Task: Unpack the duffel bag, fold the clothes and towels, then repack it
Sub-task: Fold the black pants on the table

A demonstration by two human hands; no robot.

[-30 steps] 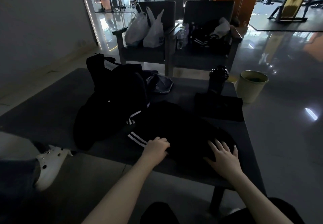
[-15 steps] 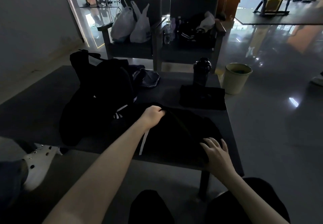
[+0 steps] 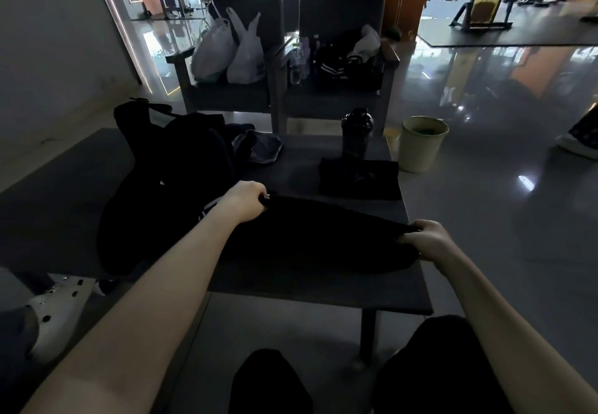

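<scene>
- The room is dim and almost all the cloth is black, so it is hard to see where one thing ends and the next begins.
- The duffel bag (image 3: 145, 129) sits at the far left of the table (image 3: 307, 294). A heap of dark clothes (image 3: 129, 235) lies against it, and I cannot tell which part is bag and which is clothes.
- The left hand (image 3: 246, 201) pinches the far left end of a black garment (image 3: 310, 239). Its fingertips curl into the cloth and are partly hidden.
- The right hand (image 3: 427, 240) grips the right end of the same garment, near the right edge of the table.
- The garment is pulled long between both hands and rests on the near part of the table.
- Half a second ago the right hand lay flat on the cloth with its fingers spread. Now its fingers are curled round the cloth.
- The left hand held the cloth then too. Now it is further to the left.
- A folded black cloth (image 3: 359, 180) lies behind the garment, with a black bottle (image 3: 356, 132) just behind it.
- White stripes (image 3: 210, 206) show by the left wrist.
- A dark print on one of the white plastic bags (image 3: 246, 54) on the chair is too small to read.
</scene>
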